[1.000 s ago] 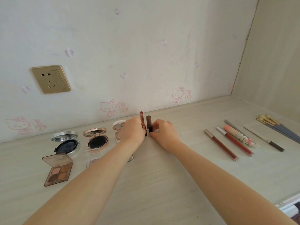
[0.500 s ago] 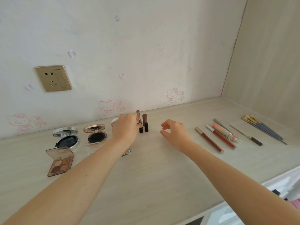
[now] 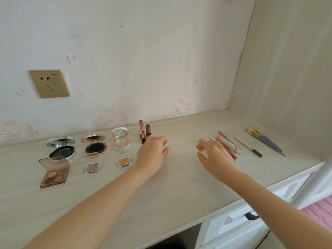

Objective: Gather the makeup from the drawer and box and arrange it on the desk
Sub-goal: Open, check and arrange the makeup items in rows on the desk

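desk (image 3: 179, 191), makeup laid out in a row along the wall. left hand (image 3: 152, 154): fingers loosely bent, holding nothing, knuckles just beside the upright lipsticks (image 3: 140, 129); it hides the base of the brown one. right hand (image 3: 214, 156): fingers spread and relaxed, holding nothing, in front of the left ends of the lip gloss tubes (image 3: 226, 143) lying flat.

far left: silver cushion compact (image 3: 62, 149), rose-gold cushion compact (image 3: 94, 146), pink-white compact (image 3: 120, 139), all open. nearer the desk edge: four-pan eyeshadow palette (image 3: 53, 174), pink single eyeshadow (image 3: 92, 167), orange single eyeshadow (image 3: 124, 161).

right end: brow pencil (image 3: 248, 147), then makeup brushes (image 3: 264, 141), apart from each other. gold wall socket (image 3: 49, 83) above the compacts.
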The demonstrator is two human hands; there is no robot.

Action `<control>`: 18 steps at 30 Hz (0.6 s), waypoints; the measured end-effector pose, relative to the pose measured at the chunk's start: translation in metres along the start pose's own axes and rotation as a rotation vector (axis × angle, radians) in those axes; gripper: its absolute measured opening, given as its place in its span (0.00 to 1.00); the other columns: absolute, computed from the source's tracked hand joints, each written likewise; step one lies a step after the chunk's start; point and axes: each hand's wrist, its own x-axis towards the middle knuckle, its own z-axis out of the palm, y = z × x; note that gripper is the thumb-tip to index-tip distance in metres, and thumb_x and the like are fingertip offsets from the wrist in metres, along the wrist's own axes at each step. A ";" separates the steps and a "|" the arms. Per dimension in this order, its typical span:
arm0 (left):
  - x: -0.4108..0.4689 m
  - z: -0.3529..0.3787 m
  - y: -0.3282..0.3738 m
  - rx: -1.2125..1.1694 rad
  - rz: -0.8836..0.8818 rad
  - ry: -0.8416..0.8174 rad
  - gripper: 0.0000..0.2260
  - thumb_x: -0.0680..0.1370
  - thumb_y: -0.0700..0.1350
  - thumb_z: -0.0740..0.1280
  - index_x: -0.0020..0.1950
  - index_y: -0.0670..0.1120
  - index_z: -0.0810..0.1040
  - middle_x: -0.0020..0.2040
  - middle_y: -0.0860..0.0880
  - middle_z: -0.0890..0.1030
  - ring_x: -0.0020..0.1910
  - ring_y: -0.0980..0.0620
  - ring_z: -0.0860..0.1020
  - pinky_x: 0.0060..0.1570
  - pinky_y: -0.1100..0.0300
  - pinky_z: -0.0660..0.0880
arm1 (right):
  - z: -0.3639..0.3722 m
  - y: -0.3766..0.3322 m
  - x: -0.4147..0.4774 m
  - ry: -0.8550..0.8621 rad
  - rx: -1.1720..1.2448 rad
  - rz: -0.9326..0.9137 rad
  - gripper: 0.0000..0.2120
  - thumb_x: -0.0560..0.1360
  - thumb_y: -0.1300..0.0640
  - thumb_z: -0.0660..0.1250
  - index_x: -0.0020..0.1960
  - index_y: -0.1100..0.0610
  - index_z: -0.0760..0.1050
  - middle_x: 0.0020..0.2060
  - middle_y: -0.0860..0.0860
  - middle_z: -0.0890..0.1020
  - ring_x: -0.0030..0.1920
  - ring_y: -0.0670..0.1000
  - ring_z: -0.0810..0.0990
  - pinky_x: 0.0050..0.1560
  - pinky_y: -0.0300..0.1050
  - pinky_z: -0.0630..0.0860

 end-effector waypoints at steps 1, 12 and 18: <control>-0.001 0.007 0.004 -0.010 0.026 -0.025 0.11 0.79 0.45 0.64 0.61 0.46 0.76 0.55 0.51 0.80 0.61 0.52 0.70 0.53 0.54 0.73 | -0.003 0.005 -0.004 0.001 -0.003 0.016 0.10 0.77 0.55 0.63 0.58 0.53 0.75 0.52 0.46 0.80 0.62 0.52 0.71 0.54 0.44 0.73; 0.027 0.060 0.045 -0.172 0.021 -0.207 0.13 0.80 0.43 0.60 0.63 0.45 0.75 0.61 0.50 0.77 0.65 0.49 0.68 0.62 0.56 0.68 | -0.009 0.052 -0.016 -0.023 -0.129 0.179 0.18 0.78 0.49 0.62 0.66 0.53 0.71 0.68 0.45 0.69 0.59 0.54 0.70 0.59 0.47 0.72; 0.055 0.083 0.060 -0.149 0.041 -0.272 0.17 0.80 0.41 0.58 0.69 0.46 0.70 0.67 0.47 0.73 0.69 0.46 0.63 0.67 0.53 0.64 | -0.003 0.053 -0.010 -0.054 -0.202 0.201 0.16 0.78 0.47 0.60 0.59 0.55 0.75 0.70 0.46 0.68 0.61 0.55 0.68 0.61 0.50 0.71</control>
